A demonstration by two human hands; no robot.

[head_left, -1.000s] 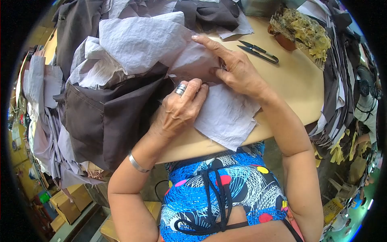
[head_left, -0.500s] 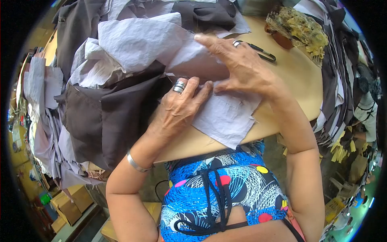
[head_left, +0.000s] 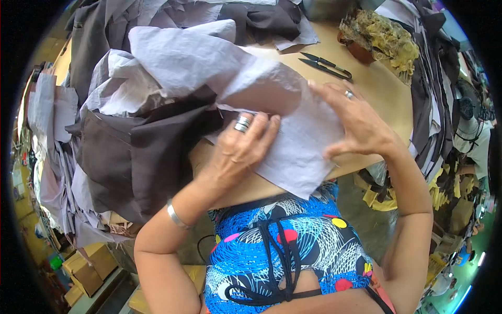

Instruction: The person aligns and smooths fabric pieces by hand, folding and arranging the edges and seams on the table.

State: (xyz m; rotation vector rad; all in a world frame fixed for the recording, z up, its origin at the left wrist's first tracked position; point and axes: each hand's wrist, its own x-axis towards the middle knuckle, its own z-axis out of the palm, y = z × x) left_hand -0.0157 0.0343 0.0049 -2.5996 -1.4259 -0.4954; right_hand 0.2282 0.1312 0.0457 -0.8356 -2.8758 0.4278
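My left hand [head_left: 241,149], with a ring on one finger, presses its closed fingertips on the lower edge of a fold in the pale grey cloth [head_left: 300,141]. Thumb and fingers spread wide, my right hand [head_left: 361,123] is at the cloth's right edge and grips nothing. The pale cloth runs up and left into a larger light piece [head_left: 183,55]. Dark brown cloth [head_left: 157,152] lies left of my left hand and hangs over the table's front edge. Black thread snips [head_left: 327,66] rest on the table above my right hand.
A tangle of yellowish threads [head_left: 381,42] sits on a brown holder at the table's [head_left: 389,94] back right. More dark and light cloth pieces [head_left: 261,21] lie at the back. Cloth strips [head_left: 436,104] hang at the right, and cardboard boxes [head_left: 91,267] stand below left.
My right hand has moved right and down, away from my left hand, with its fingers spread. The pale cloth between them now lies more opened out. My left hand has barely shifted.
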